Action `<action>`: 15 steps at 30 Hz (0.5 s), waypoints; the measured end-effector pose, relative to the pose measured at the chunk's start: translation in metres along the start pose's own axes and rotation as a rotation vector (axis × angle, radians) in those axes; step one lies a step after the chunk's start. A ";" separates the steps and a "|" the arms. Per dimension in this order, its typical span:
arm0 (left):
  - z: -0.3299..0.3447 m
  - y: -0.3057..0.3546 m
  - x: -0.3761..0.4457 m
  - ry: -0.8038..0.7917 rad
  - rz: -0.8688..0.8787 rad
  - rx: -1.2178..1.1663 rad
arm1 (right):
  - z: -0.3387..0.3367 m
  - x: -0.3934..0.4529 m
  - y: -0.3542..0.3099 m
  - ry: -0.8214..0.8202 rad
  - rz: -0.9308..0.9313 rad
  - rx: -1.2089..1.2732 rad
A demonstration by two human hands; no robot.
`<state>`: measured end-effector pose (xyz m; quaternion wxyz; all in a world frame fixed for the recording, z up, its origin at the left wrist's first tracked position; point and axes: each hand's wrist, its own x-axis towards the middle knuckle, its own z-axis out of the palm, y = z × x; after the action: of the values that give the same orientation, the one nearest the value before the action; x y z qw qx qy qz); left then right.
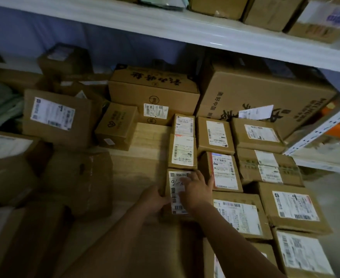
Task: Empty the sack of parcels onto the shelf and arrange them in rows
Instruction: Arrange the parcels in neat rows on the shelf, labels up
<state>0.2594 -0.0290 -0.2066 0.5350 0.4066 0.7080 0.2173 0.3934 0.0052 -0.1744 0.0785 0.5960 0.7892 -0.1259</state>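
Note:
A small cardboard parcel (175,178) with a white label and handwritten marks lies on the wooden shelf board (141,167). It sits at the near end of a column of labelled parcels (183,151). My left hand (155,197) grips its left edge. My right hand (197,187) lies flat on its top, fingers spread over the label. To the right, more labelled parcels (223,171) lie in neat rows. No sack is in view.
Loose, unsorted boxes (56,115) crowd the left side, with big cartons (261,93) at the back. A white upper shelf (165,25) carries more boxes. A white perforated upright (321,129) stands at the right, with floor beyond it.

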 end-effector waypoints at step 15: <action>-0.130 -0.046 -0.004 0.629 -0.421 0.075 | 0.013 0.050 -0.115 -0.291 -0.255 0.559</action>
<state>0.1220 -0.0418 -0.1954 0.3092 0.1848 0.9132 0.1906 0.2693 0.0175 -0.1879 0.0073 0.4669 0.7728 -0.4299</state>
